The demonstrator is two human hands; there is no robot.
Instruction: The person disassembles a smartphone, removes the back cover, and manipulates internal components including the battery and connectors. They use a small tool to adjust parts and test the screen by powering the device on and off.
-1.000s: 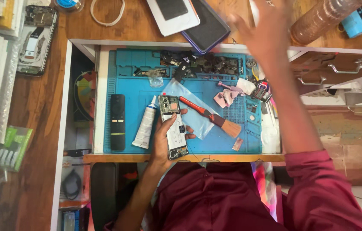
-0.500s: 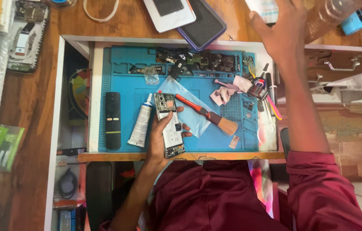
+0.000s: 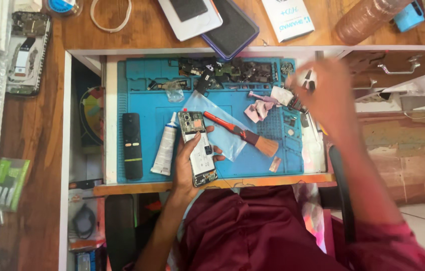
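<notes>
- The left hand [image 3: 185, 165] grips an opened phone [image 3: 198, 149], its insides showing, over a blue work mat [image 3: 142, 90].
- The right hand [image 3: 325, 93], blurred, is above the mat's right edge, with something small and pale at its fingertips.
- Just left of the phone lie a white tube [image 3: 165, 145] and a black remote [image 3: 132, 145].
- A red-handled brush [image 3: 245, 134] rests across a clear plastic bag [image 3: 217, 135].
</notes>
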